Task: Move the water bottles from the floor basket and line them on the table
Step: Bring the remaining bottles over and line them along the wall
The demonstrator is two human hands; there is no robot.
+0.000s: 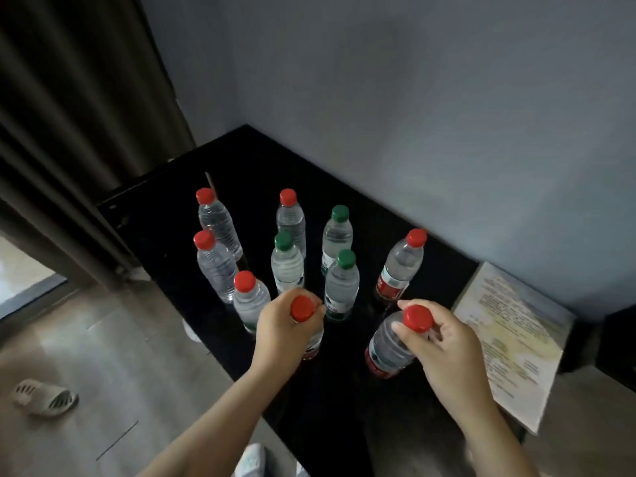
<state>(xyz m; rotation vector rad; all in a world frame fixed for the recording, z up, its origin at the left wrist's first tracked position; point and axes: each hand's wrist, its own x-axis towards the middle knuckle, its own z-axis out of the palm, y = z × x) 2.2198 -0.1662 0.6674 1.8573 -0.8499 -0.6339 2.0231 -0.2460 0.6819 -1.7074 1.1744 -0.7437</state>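
Two grips: left hand clasps the left red-capped bottle, right hand the right red-capped bottle. Eight bottles stand beyond.

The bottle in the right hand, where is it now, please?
Head view, right of centre: the right hand grips the bottle by its cap over the black table, just left of the printed sheet.

Illumination is dim overall. Daylight enters at the left edge of the frame and brightens the floor there. The black table renders almost without surface detail. Wide-angle distortion bows the curtain at upper left. The printed sheet at right appears soft and blurred.
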